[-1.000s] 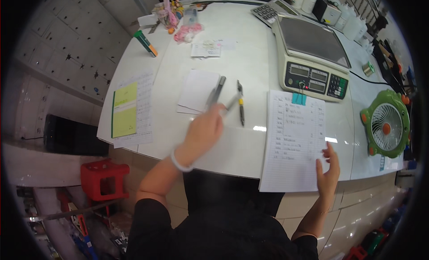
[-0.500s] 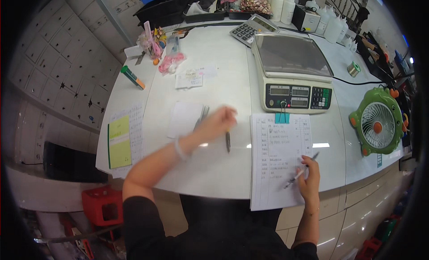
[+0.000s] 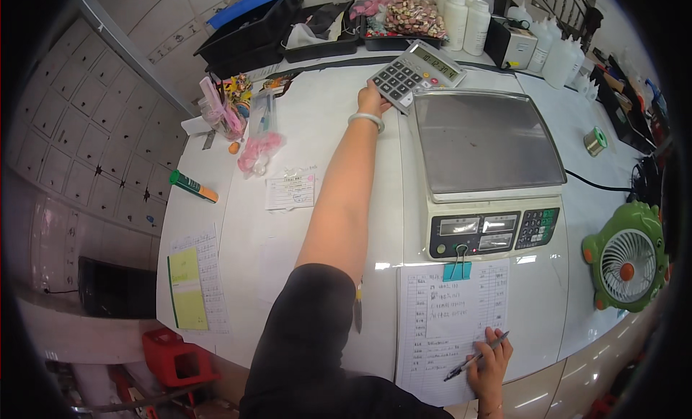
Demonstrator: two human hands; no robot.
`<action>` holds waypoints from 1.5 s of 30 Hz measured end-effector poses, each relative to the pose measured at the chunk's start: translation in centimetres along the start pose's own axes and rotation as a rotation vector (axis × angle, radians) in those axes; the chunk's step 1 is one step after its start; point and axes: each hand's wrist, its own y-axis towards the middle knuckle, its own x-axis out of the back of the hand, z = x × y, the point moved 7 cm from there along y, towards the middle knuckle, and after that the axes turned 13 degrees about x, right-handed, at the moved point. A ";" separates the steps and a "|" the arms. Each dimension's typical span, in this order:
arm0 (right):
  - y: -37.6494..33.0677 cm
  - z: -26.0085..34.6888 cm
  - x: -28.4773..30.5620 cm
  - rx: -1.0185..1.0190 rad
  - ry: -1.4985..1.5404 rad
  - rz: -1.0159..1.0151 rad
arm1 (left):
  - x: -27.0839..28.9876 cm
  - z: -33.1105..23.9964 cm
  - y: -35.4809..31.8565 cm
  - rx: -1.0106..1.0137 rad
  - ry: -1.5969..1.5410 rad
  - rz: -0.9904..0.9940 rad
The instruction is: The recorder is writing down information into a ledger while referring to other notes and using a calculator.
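My left arm stretches across the desk to a grey desk calculator (image 3: 404, 77). My left hand (image 3: 370, 98) closes on its near left edge; part of the fingers is hidden by the calculator. A pen (image 3: 476, 355) slants through the fingers of my right hand (image 3: 490, 365), which rests on the lower right of a written form sheet (image 3: 447, 325). A teal binder clip (image 3: 457, 270) grips the sheet's top edge. Just beyond the clip stands a white weighing scale (image 3: 490, 145) with a flat metal pan. Another pen (image 3: 358, 314) lies beside my left sleeve, partly covered.
A green frog-shaped fan (image 3: 626, 260) stands at right, near a solder spool (image 3: 595, 141). White bottles (image 3: 476, 26) and black trays (image 3: 252, 37) line the back. At left are a green-and-orange tube (image 3: 193, 186), a yellow-green booklet (image 3: 188, 289) and a small printed slip (image 3: 290, 193).
My left hand has moved from above the middle of the desk forward to the calculator and taken hold of its edge. My right hand stays on the sheet with the pen. The view has shifted.
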 end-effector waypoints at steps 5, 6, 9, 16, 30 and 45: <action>1.1 0.2 0.4 0.038 -0.040 -0.023 | 1.0 -1.1 1.6 0.071 0.009 0.156; 1.2 0.3 0.4 0.037 -0.047 -0.031 | 1.5 -1.0 1.5 0.059 0.041 0.114; 1.0 0.8 0.7 0.043 -0.070 -0.049 | 1.4 -0.1 0.4 0.051 0.004 0.128; 0.2 1.7 0.4 0.040 0.025 -0.031 | 2.9 -2.5 -6.5 -0.266 -0.036 0.023; 0.2 5.2 0.1 0.031 0.546 -0.392 | 18.3 -5.1 -46.1 -0.489 0.098 0.020; -6.6 -8.7 3.7 -0.364 1.472 -0.665 | 1.2 21.8 -57.7 -0.725 1.318 0.723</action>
